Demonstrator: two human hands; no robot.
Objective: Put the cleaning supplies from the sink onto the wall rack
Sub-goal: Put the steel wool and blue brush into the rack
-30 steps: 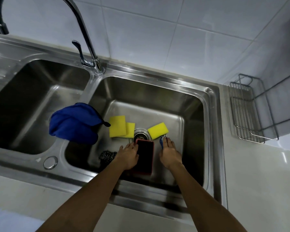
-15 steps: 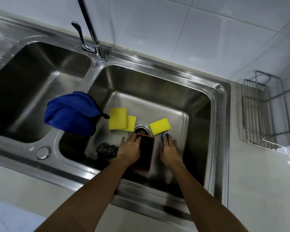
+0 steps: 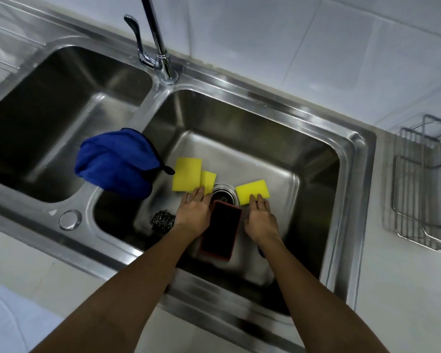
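Both my hands reach into the right basin of a steel double sink (image 3: 351,159). My left hand (image 3: 194,212) lies flat, its fingertips touching two overlapping yellow sponges (image 3: 187,174). My right hand (image 3: 260,217) lies flat with its fingertips on a third yellow sponge (image 3: 252,191). Between the hands sits a dark scouring pad with a red edge (image 3: 222,229), near the drain (image 3: 224,192). A steel wool ball (image 3: 163,220) is left of my left wrist. A blue cloth (image 3: 117,163) hangs over the divider. The wire wall rack (image 3: 418,189) is at the far right.
The faucet (image 3: 161,47) rises behind the divider between the basins. The left basin (image 3: 61,118) is dark. A small blue item (image 3: 261,251) peeks out beside my right forearm. White tiled wall behind, pale counter around the sink.
The view tilted down and closer to the sink. Both hands slid forward: the left from the dark pad onto the left yellow sponges, the right from the small blue item onto the right sponge.
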